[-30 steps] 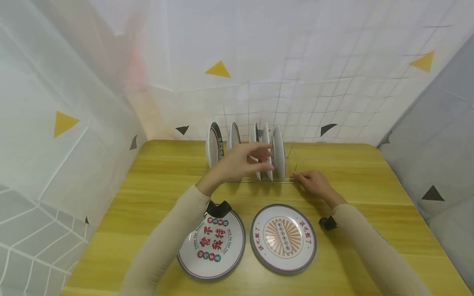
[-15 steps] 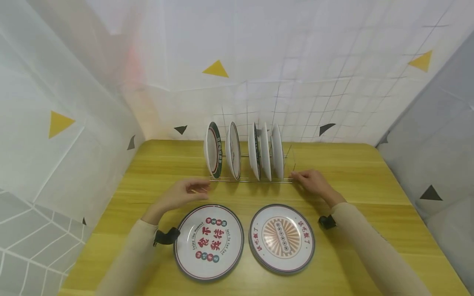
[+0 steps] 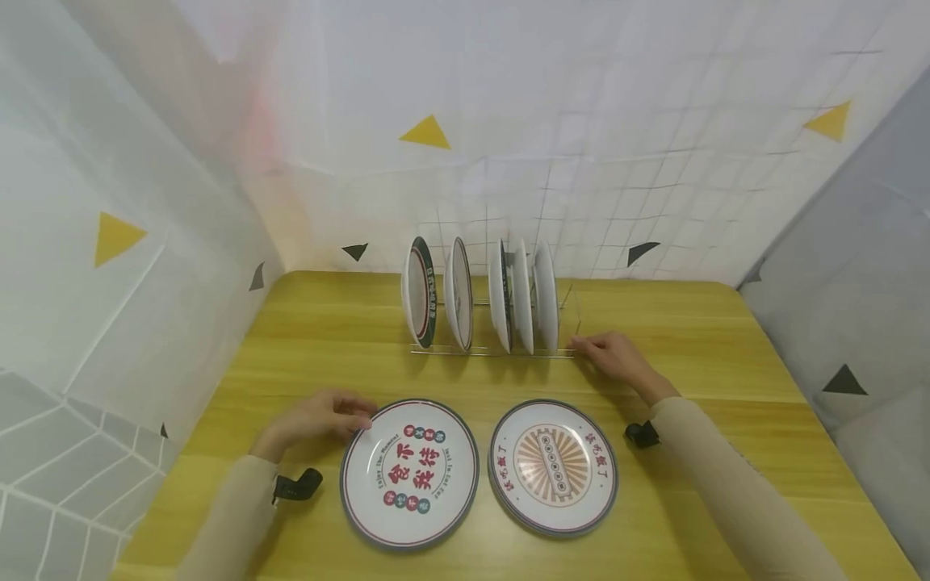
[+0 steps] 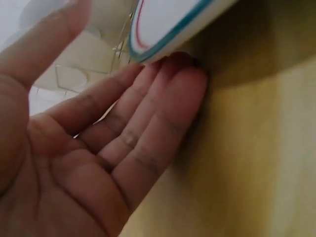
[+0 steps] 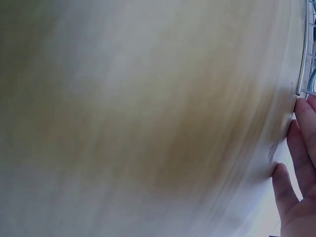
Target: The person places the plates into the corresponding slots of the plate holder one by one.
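My left hand (image 3: 323, 420) is at the upper left rim of a white plate (image 3: 409, 476) with red and blue lettering, which lies face up. In the left wrist view, the fingers (image 4: 143, 133) bend gently against the underside of the rim (image 4: 168, 34), and the thumb (image 4: 49, 42) stands apart. My right hand (image 3: 613, 357) touches the right end of a wire dish rack (image 3: 494, 353). Fairly straight fingers (image 5: 284, 187) rest on the table beside the rack's corner in the right wrist view. Several plates (image 3: 420, 294) stand upright in the rack.
Right of the lettered plate lies a stack of plates (image 3: 554, 468), the top one bearing a sunburst print. All stand on a yellow wooden table (image 3: 697, 484). A pale patterned sheet (image 3: 465, 97) hangs behind the rack and along both sides.
My left hand has come away from the rack, moving left and toward me to the lettered plate's rim. The right hand stays at the rack's end. The racked plates are uncovered.
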Motion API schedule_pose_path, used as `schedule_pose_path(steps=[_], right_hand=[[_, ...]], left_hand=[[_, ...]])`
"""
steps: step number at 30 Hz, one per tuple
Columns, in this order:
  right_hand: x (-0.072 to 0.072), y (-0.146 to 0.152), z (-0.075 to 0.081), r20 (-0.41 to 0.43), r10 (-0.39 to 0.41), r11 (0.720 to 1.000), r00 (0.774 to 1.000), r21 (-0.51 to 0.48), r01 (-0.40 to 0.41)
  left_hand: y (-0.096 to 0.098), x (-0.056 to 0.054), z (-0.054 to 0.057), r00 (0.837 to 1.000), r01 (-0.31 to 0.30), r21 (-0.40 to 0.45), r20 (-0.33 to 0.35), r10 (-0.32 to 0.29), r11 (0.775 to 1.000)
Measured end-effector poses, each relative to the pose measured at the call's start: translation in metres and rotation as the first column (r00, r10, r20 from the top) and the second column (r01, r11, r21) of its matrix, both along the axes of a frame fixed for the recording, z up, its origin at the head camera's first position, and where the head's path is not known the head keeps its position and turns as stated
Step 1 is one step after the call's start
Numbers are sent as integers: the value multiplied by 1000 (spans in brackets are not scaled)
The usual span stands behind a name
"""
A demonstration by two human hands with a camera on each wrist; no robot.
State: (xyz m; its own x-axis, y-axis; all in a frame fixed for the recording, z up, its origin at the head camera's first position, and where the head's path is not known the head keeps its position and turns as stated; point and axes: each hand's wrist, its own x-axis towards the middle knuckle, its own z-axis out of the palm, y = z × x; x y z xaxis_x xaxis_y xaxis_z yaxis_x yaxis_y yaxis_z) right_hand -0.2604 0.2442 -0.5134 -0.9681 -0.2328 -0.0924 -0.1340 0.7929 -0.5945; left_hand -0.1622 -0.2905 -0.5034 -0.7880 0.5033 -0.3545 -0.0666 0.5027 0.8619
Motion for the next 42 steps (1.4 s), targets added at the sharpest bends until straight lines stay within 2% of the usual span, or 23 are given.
schedule_pose_path(steps=[3,11,19,26,33,37,42], right_hand=[[0,0,-1,-16,-2,1000,1000,0,2],[0,1,-2,-21,-2,1000,1000,2,2],[0,-1,0,-27,-3,1000,1000,-12,3],[0,0,-1,-30,4,1000,1000,-14,-4],[0,0,-1,-26,6,1000,1000,-6,-6],[0,0,-1,-37,8,1000,999,2,-8],[-1,1,-2,-40,4,1000,999,9,-3]], left_hand=[[5,3,-4,1000,9,-4,-23,-9,1000],[10,10,-12,998,-52,11,-42,52,999],[8,11,-11,999,-29,26,-33,29,999],[6,11,-7,1000,-3,134,24,0,991],[-2,14,-13,999,3,172,51,-12,985],[-6,16,-15,996,-32,196,86,15,980],[-10,21,-12,987,-116,203,129,90,972]])
